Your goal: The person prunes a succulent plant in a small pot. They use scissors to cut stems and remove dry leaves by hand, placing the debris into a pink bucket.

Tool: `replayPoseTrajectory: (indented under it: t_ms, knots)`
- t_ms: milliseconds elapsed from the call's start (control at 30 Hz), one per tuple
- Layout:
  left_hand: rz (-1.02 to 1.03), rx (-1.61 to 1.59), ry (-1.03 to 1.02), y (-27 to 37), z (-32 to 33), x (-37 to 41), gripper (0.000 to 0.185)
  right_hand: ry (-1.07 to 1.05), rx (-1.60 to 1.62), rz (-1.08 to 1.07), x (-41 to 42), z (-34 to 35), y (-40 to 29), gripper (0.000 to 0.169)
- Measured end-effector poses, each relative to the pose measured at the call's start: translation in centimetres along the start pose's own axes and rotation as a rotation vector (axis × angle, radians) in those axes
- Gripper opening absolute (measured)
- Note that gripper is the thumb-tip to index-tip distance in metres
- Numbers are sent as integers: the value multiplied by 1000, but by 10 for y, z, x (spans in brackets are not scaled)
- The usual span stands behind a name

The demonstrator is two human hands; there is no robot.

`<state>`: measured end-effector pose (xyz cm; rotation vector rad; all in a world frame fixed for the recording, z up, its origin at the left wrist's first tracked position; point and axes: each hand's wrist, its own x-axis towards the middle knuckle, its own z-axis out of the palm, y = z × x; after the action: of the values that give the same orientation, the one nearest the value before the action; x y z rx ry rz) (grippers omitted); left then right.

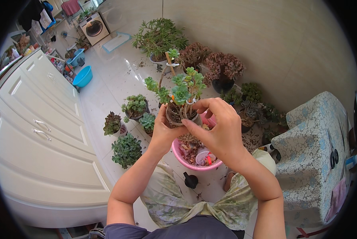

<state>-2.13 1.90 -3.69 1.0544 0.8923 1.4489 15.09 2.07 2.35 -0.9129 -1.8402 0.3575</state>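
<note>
My left hand [167,131] is wrapped around the side of a small plant pot [188,136], holding it up over a pink basin [178,159]. Tall bare stems with blue-green rosettes make up the succulent [181,94] in it. A wooden stake [170,62] stands among the stems, with a white tie near its top. My right hand [221,128] is curved at the pot's right side, thumb at the front rim and fingertips beside the stems near another white tie [191,101]. Whether those fingers pinch anything is hard to see. Dry leaves and a pinkish plastic cup [203,158] lie in the basin.
Potted succulents [126,151] stand on the tiled floor at left; reddish ones [224,67] line the wall. A black spray nozzle-like object [191,180] lies between my feet. Scissors [334,158] rest on the cloth-covered table [304,155] at right. White cabinets [47,143] border the left.
</note>
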Motion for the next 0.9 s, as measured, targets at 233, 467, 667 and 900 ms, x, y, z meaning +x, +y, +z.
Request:
replayPoseTrajectory:
  t_ms: [233,467,667,900]
  knots:
    - [12,42,32,0,2,1,63,3,-4,10,1,2,1,27]
    - [13,33,37,3,4,1,64,5,12,23,2,2,2,26]
    - [44,45,32,2,2,1,63,11,26,31,2,3,3,27]
    - [64,94,45,-1,4,4,68,40,193,114,6,-1,2,29]
